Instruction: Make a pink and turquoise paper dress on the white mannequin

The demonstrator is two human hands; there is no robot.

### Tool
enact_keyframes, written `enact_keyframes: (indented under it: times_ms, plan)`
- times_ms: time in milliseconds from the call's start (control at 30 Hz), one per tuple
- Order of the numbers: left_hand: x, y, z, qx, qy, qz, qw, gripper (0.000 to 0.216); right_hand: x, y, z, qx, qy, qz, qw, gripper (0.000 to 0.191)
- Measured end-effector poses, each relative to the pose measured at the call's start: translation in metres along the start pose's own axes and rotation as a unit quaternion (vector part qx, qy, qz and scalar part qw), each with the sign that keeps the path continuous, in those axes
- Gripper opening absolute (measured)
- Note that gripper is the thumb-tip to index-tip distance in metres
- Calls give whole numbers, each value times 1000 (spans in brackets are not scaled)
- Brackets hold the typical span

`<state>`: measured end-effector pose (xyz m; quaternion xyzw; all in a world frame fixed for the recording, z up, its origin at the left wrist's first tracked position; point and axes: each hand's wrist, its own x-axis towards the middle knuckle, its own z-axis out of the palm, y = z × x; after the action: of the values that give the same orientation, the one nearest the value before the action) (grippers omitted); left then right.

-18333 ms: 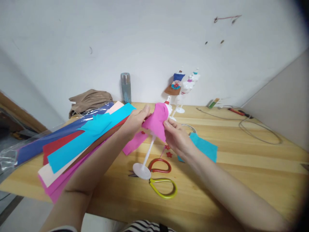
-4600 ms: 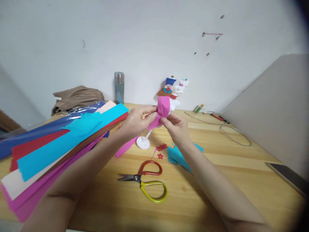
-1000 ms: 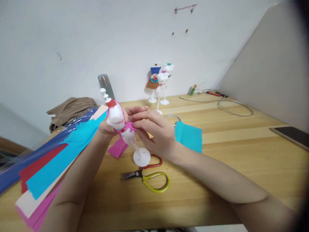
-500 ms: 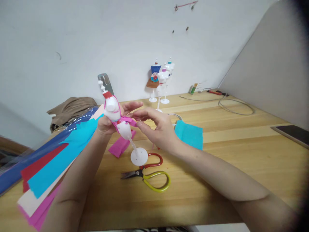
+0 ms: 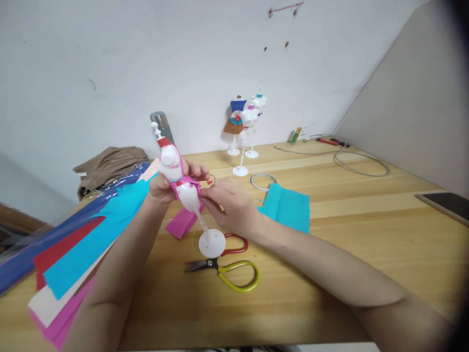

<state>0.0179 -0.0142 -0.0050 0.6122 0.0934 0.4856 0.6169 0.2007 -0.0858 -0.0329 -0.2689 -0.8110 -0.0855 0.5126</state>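
Note:
A small white dress form [image 5: 171, 157] on a round stand tilts in front of me, with a red band at its neck. My left hand [image 5: 164, 188] is wrapped round its torso from behind. A pink fabric strip [image 5: 188, 179] runs down its side and round its waist. My right hand [image 5: 230, 205] is closed, fingertips pinching at the strip by the hip; the pinch itself is partly hidden. Under the form's base lie scissors [image 5: 234, 269] with one red and one yellow handle. A magenta cloth piece [image 5: 181, 221] lies behind the form.
Coloured fabric strips [image 5: 98, 234] are stacked at left beside a brown cloth [image 5: 110, 168]. Turquoise fabric [image 5: 287, 208] and a roll of tape [image 5: 264, 181] lie right of centre. More dress forms [image 5: 251, 117] stand by the wall. A phone [image 5: 445, 205] and a cable [image 5: 361, 164] are at right.
My right hand has drawn closer to the form's hip, its fingers curling in; the strip end that stuck out now lies against the form. My left hand keeps its hold.

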Motion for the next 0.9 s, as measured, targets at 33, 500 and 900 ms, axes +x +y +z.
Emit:
enact_keyframes:
  times_ms: [33, 500, 900]
  plan:
    - [1, 0, 0, 3, -5, 7, 1000, 51, -1, -1, 1, -13, -3, -11, 1000, 29]
    - [2, 5, 0, 51, 42, 10, 998, 45, 3, 14, -9, -14, -7, 1, 1000, 26]
    - [7, -6, 23, 182, 80, -22, 980, 36, 16, 28, -25, 129, 29, 148, 980, 11]
